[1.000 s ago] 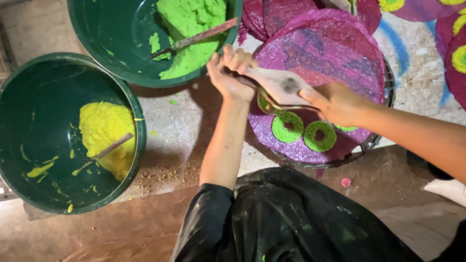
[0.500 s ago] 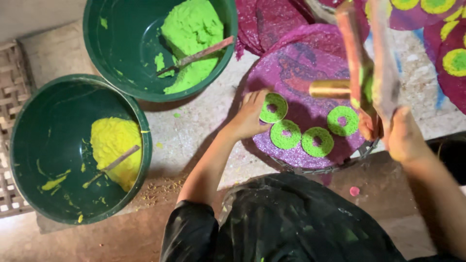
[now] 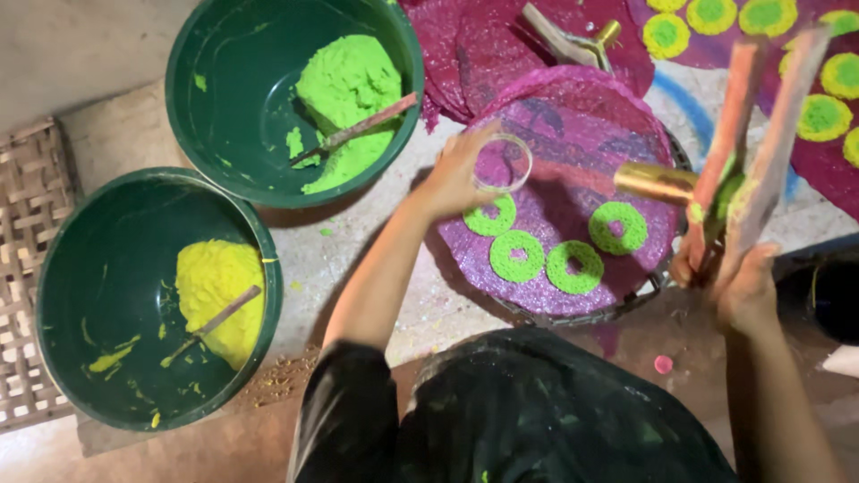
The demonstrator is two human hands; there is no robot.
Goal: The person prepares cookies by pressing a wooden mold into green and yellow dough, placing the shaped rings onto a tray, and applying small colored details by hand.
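Observation:
My left hand grips a small clear ring mould and sets it on the upper left of a round purple disc. Several bright green paste rings lie in an arc on the disc's near half. My right hand is to the right of the disc. It grips a wooden two-handled press held upright, whose gold barrel points left over the disc.
A green tub holds green paste and a stick; a nearer one holds yellow paste. More purple discs, some with yellow-green rings, lie behind. A second press lies at the back and a woven mat at left.
A second ago both hands squeezed the press over the disc. The right hand then swung it upright to the right. The left hand let go and now holds the clear ring.

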